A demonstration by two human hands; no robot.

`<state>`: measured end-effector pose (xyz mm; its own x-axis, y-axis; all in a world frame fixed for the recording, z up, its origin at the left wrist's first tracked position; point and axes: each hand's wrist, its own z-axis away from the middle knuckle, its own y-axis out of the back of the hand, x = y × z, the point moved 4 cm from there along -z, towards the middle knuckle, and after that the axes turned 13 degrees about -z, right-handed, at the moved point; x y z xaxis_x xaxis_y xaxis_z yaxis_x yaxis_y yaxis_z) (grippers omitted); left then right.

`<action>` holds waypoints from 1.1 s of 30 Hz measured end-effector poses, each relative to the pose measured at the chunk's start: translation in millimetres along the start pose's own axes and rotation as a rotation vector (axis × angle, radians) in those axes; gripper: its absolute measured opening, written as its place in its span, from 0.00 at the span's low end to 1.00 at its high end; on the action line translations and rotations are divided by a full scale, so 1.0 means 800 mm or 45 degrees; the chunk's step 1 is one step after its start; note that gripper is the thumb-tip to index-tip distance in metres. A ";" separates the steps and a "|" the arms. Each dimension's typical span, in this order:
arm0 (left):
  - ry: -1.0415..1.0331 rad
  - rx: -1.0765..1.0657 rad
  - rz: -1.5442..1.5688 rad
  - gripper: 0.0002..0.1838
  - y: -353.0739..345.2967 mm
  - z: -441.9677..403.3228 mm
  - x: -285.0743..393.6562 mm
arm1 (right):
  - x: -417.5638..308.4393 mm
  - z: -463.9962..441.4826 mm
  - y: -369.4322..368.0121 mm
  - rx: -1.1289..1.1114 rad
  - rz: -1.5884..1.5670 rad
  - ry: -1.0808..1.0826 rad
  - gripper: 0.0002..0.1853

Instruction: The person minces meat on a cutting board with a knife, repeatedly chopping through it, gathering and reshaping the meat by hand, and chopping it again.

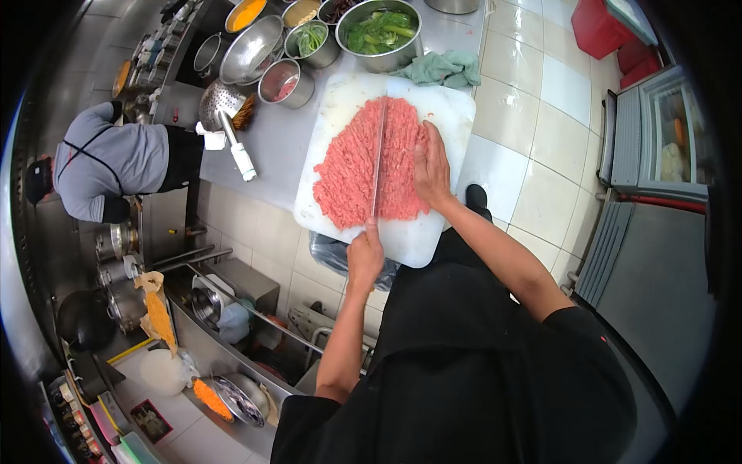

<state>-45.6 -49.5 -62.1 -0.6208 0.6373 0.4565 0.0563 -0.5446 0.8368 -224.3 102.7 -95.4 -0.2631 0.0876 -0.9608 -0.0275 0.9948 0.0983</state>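
A broad, flattened mound of pink minced meat (348, 166) covers much of the white cutting board (456, 108). My left hand (365, 254) is closed around the handle of a long knife (379, 158) at the board's near edge. The blade runs away from me across the meat, seen nearly edge-on. On the right side of the mound lies my right hand (433, 168), its fingers stretched out and touching the meat. How deep the blade sits in the meat I cannot tell.
Beyond the board are a green cloth (440, 69), a pot of green vegetables (379, 32) and a small metal pot (286, 83). A perforated ladle (220, 104) lies to the left. Another person (116, 158) stands at the far left. A glass-door fridge (668, 139) is on the right.
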 end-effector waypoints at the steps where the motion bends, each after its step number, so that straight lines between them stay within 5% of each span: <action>1: 0.003 -0.095 -0.180 0.35 -0.005 -0.006 -0.005 | -0.001 0.005 0.000 -0.002 -0.009 -0.006 0.34; 6: 0.141 -0.043 0.389 0.39 0.050 0.034 0.053 | -0.010 -0.001 0.005 0.014 -0.026 -0.028 0.34; 10: 0.013 -0.126 -0.198 0.38 -0.001 -0.001 0.009 | -0.001 -0.001 0.001 -0.002 -0.002 0.003 0.34; 13: 0.169 -0.226 0.013 0.38 0.041 0.020 0.032 | 0.002 0.004 0.005 -0.017 -0.064 -0.062 0.35; 17: -0.070 0.113 0.370 0.37 0.020 0.030 0.030 | -0.005 0.001 0.004 -0.006 0.001 -0.022 0.33; 18: -0.107 0.055 0.068 0.36 -0.015 0.010 -0.007 | -0.003 0.000 0.002 0.007 0.030 0.001 0.33; 22: 0.228 -0.259 0.081 0.35 0.033 0.023 0.024 | 0.000 0.000 0.006 -0.007 -0.031 -0.021 0.34; 26: -0.023 0.207 0.331 0.37 0.023 0.026 0.017 | -0.004 0.003 0.004 -0.025 -0.011 -0.017 0.33; 29: 0.086 -0.057 -0.114 0.36 0.001 -0.012 -0.022 | 0.000 -0.001 -0.002 -0.016 0.018 -0.006 0.32; 33: 0.253 -0.113 0.184 0.41 0.073 0.027 0.034 | -0.009 -0.002 0.005 0.001 -0.001 0.013 0.31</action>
<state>-42.4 -52.5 5.3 -0.7530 0.4349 0.4938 0.0921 -0.6734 0.7336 -223.8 105.8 -87.6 -0.2728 0.0863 -0.9582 -0.0267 0.9949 0.0973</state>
